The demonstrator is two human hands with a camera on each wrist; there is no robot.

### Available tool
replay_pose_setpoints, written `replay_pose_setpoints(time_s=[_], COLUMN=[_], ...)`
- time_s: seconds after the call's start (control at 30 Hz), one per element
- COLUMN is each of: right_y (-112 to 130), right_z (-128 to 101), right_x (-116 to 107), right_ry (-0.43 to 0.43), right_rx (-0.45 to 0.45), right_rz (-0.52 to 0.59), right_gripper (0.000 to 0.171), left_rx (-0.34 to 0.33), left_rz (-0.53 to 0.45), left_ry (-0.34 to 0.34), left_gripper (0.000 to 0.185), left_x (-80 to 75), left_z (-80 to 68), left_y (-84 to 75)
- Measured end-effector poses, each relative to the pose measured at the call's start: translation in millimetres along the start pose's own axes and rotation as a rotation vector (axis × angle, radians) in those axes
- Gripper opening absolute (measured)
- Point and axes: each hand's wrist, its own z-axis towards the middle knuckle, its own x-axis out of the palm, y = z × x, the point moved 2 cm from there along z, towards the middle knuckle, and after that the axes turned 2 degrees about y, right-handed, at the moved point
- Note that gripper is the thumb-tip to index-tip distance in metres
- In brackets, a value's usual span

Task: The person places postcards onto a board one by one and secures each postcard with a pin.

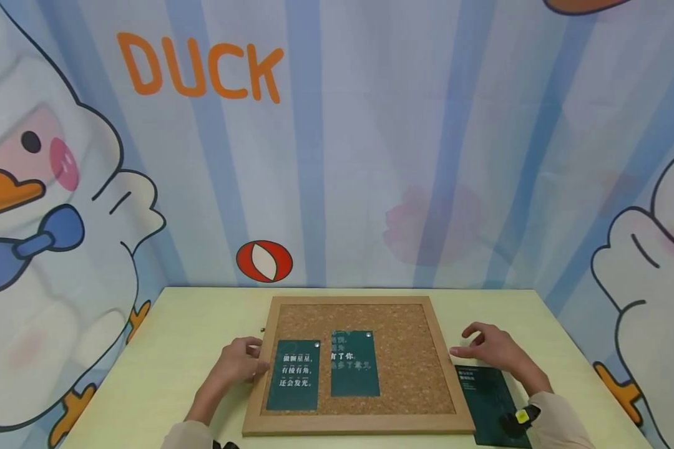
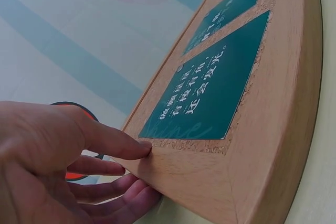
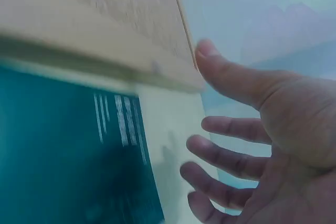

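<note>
Wood-framed corkboard lies on the table, two green cards pinned. Left hand pinches its left edge, likely steadying it; right hand, fingers parted, beside right edge, contact unclear.

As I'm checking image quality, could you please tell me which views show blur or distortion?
Right wrist: blurred, text on the loose card smeared into streaks; left wrist: sharper, though the board has a bowed edge; head: large text on the left card is legible.

A duck-print backdrop behind a pale table suggests a booth.
</note>
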Motion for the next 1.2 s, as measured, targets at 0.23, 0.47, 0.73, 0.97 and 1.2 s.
replay_pose_setpoints(time_s=[0.23, 0.47, 0.73, 0.97, 1.2], right_y=[-25, -45, -58, -62, -65], right_z=[-8, -16, -22, -23, -22], right_x=[-16, -15, -11, -11, -12], right_ry=[0.047, 0.113, 0.094, 0.078, 0.084], right_rx=[0.016, -0.001, 0.055, 0.064, 0.030], right_rz=[-0.123, -0.215, -0.224, -0.214, -0.186], right_gripper=[0.077, 0.073, 0.069, 0.064, 0.064], left_rx=[-0.009, -0.026, -0.019, -0.027, -0.027], left_rz=[-0.022, -0.022, -0.029, -0.020, -0.026], left_ry=[0.004, 0.011, 0.013, 0.007, 0.009], left_gripper=[0.058, 0.059, 0.059, 0.058, 0.058], left_x=[-1.5, -3.0, -0.9, -0.6, -0.4], left_z=[2.2, 4.9, 4.7, 3.3, 5.2], left_y=[3.2, 6.5, 4.3, 1.1, 2.1])
